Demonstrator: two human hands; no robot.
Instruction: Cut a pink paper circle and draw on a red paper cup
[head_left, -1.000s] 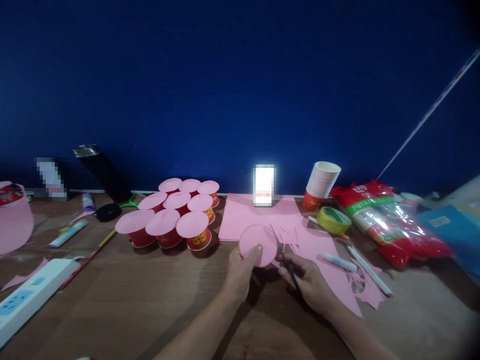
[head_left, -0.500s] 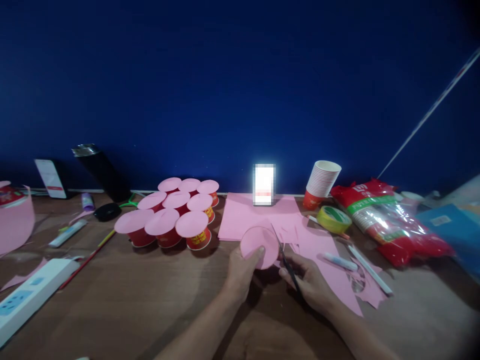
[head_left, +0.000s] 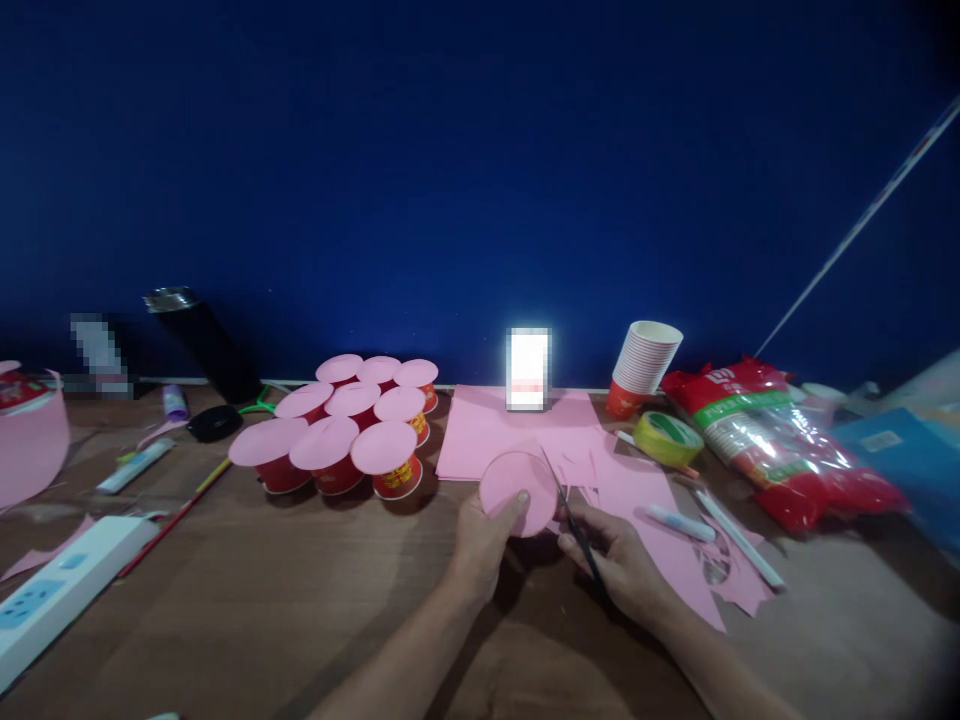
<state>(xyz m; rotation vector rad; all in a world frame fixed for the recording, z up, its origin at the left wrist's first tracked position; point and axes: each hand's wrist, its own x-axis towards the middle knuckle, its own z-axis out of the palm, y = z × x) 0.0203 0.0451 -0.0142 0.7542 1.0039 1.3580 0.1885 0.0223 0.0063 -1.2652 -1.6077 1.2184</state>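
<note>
My left hand (head_left: pixel 484 535) pinches a round pink paper disc (head_left: pixel 517 485), thumb on top and the other fingers hidden beneath. Dark scissors (head_left: pixel 581 540) are gripped in my right hand (head_left: pixel 611 560), their blade pointing up along the disc's right edge. Whether the blades touch the paper I cannot tell. Behind the disc lie pink paper sheets (head_left: pixel 465 440), with thin offcuts (head_left: pixel 581 468) on them. To the left, several red paper cups stand in rows, each topped by a pink disc (head_left: pixel 384 447).
A lit phone (head_left: pixel 528 370) stands at the back by the blue wall. On the right are stacked paper cups (head_left: pixel 649 365), yellow-green tape (head_left: pixel 667 440), a glue tube (head_left: pixel 681 523) and a red bag (head_left: pixel 780 440). A black flask (head_left: pixel 206 345) and a power strip (head_left: pixel 71 580) are on the left.
</note>
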